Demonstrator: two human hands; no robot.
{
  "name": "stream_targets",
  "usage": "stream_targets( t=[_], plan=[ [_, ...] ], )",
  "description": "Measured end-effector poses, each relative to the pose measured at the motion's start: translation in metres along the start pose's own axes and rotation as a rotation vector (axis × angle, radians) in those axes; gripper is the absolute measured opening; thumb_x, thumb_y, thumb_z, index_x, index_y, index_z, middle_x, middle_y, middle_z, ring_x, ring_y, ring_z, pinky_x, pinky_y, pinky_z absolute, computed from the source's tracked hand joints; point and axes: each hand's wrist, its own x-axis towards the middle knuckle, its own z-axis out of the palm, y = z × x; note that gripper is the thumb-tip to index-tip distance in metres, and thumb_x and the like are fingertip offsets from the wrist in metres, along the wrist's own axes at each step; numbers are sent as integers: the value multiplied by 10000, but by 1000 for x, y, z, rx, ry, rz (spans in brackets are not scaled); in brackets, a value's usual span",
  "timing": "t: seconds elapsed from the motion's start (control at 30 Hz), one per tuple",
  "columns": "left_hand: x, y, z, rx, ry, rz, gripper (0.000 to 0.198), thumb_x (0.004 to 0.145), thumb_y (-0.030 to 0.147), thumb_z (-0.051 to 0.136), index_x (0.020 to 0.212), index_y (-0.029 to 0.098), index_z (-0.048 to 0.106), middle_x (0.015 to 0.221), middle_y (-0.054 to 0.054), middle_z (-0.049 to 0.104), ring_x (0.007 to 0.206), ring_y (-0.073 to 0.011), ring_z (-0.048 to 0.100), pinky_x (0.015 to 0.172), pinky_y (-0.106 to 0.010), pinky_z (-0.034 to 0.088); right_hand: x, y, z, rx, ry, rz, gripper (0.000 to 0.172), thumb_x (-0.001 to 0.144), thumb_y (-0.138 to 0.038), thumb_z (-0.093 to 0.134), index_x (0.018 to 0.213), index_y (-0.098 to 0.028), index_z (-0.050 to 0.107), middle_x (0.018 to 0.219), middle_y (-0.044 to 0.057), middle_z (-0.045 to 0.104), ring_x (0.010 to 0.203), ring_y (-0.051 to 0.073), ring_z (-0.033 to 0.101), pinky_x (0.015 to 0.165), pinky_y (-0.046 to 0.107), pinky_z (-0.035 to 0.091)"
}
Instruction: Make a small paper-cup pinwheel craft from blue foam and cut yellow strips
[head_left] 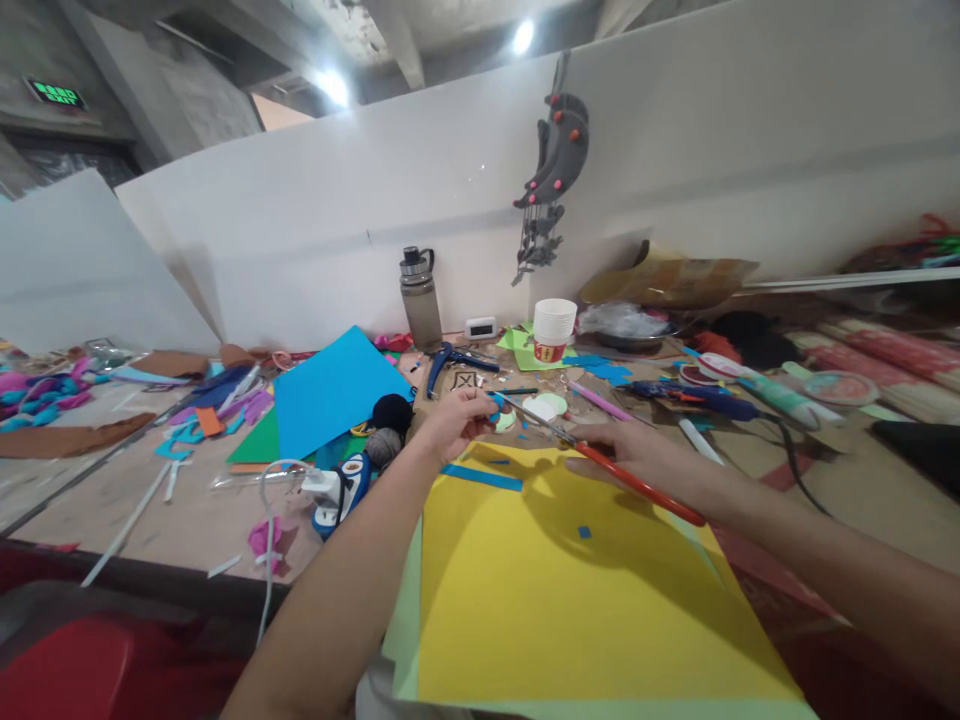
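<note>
Scissors [622, 474] in RH [624, 443] — blue pc [496, 402] in LH [459, 420]

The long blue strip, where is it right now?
In the head view, the long blue strip lies just left of the picture's middle, on the yellow sheet near its far left corner, below the left hand.

Two ceiling lamps [523, 37] blown out, haloed, 11 and 12 o'clock. White partition [315, 220] lit fairly evenly; dim under counter [195, 515], 8 o'clock. Right hand [637, 450] throws soft shadow on yellow sheet [600, 610]. Wide-angle stretch, blur at 3 and 9.
</note>
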Motion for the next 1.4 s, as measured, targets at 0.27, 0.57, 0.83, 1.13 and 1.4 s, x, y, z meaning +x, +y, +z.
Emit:
stream_targets(
  t=[0.27, 0.57, 0.83, 1.13, 1.4],
  plan=[
    [0, -1, -1, 62, -30, -3, 233, 575, 196, 718, 597, 149, 491, 539, 11, 544, 479, -72, 513, 452, -179, 332, 1, -1, 3, 51, -112, 61, 346, 816, -509, 492, 781, -205, 652, 716, 35, 652, 616, 188, 573, 526, 285, 416],
    [1, 0, -1, 63, -16, 1, 220, 563, 193, 719, 586, 142, 506, 563, 14, 542, 488, -60, 493, 470, -182, 362, 3, 5, 7, -1, -100, 60, 307, 836, -447, 473, 842, -214, 673, 793, 40, 689, 675, 192, 607, 567, 274, 416],
    [-2, 19, -18, -4, 31, 112, 199, 556, 146, 697, 551, 139, 498, 566, 11, 537, 500, -63, 487, 460, -178, 368, 39, -15, -10, -104, -146, -3, 314, 818, -396, 468, 698, -171, 651, 607, 27, 614, 549, 141, 509, 488, 234, 321],
    [3, 24, -32, -69, 294, 9, 62, 618, 81, 611, 646, 116, 569, 567, -18, 570, 492, -69, 507, 425, -164, 369, 61, -31, -1, -125, -83, 10, 224, 776, -292, 497, 730, -185, 688, 561, 15, 608, 519, 132, 513, 471, 218, 300],
    [2, 23, -31, -24, 220, -8, 79, 612, 126, 653, 645, 105, 584, 587, -30, 581, 498, -66, 501, 411, -168, 341, 51, -16, 5, 88, -39, 54, 335, 809, -447, 454, 777, -178, 651, 592, 10, 591, 510, 138, 512, 458, 228, 347]
  ],
)
